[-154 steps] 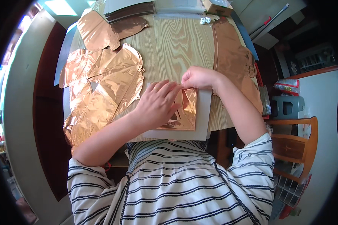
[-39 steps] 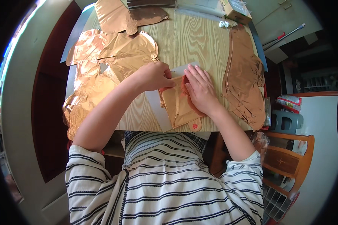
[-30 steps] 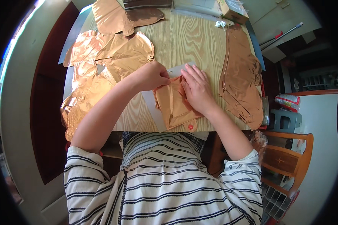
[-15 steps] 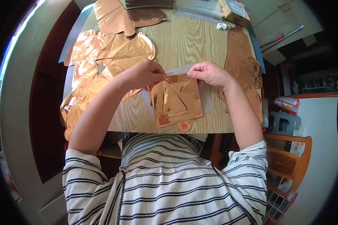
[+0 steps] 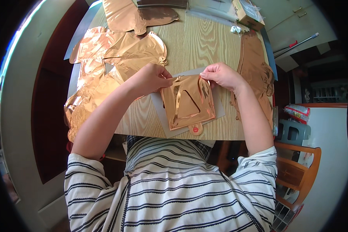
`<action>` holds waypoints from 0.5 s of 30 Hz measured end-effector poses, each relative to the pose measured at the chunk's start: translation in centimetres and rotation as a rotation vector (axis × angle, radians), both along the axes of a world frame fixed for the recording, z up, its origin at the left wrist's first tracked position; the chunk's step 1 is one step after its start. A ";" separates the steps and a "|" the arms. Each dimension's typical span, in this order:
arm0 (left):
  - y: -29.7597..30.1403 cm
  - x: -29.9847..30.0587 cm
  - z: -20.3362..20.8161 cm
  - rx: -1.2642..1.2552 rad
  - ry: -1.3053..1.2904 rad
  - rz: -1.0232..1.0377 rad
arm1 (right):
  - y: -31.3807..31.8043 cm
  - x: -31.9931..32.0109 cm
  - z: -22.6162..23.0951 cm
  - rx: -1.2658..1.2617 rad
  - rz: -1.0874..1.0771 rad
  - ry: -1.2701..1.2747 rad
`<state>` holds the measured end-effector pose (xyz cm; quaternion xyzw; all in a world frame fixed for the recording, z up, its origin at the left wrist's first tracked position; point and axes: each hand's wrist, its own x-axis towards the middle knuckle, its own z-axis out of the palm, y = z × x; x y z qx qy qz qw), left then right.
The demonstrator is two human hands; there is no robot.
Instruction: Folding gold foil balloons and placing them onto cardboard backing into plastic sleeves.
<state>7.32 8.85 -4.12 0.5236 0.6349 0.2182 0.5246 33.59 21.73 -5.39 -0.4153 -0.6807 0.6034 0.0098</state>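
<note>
A folded copper-coloured foil balloon (image 5: 183, 120) lies near the table's front edge, roughly square with a triangular opening in its middle. At its far left corner my left hand (image 5: 155, 77) is closed, thumb and fingers pinching the foil. My right hand (image 5: 222, 77) pinches the far right corner the same way. Beneath the foil rests a grey sheet (image 5: 219, 106), tilted to the table edge. A rounded tab with a red spot (image 5: 196, 129) sticks out at the near side of the folded foil.
Flat copper foil balloons (image 5: 135, 48) spread over the table's left side, with another foil (image 5: 125, 17) behind them. More darker foil (image 5: 253, 62) lies along the right. A cardboard box (image 5: 249, 15) and clear plastic bags stand at the back. A wooden chair (image 5: 301, 170) is at the right.
The whole scene has shifted slightly right in view. Both hands keep their pinch on the far corners, and the triangular opening in the foil now shows wider.
</note>
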 end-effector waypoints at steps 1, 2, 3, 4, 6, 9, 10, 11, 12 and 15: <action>0.0 0.0 0.0 -0.004 -0.027 0.010 | 0.2 0.0 -0.2 0.056 0.018 -0.013; 0.0 0.0 -0.1 -0.008 -0.055 0.017 | 0.3 -0.1 -0.2 0.113 0.035 -0.026; 0.0 0.1 0.1 -0.015 -0.064 0.012 | 0.4 -0.2 0.0 0.169 0.051 -0.039; 0.1 0.1 0.3 -0.023 -0.072 0.005 | 0.2 -0.2 0.3 0.175 0.044 -0.011; -0.3 0.0 0.4 -0.023 -0.094 0.018 | -1.1 -2.1 2.9 0.184 0.054 0.053; -0.2 0.1 0.2 -0.005 -0.135 0.014 | -1.5 -3.7 4.0 0.113 0.223 -0.006; -0.2 0.2 0.3 -0.004 -0.140 0.013 | -1.1 -4.0 3.0 0.122 0.286 -0.036; -0.2 0.1 0.3 -0.004 -0.143 0.016 | -1.1 -4.4 3.1 0.120 0.312 -0.048; -0.2 0.1 0.2 0.000 -0.135 0.012 | -1.1 -4.8 3.3 0.119 0.339 -0.059; -0.2 -0.1 0.1 -0.011 -0.122 0.014 | -0.8 -5.2 3.0 0.111 0.358 -0.077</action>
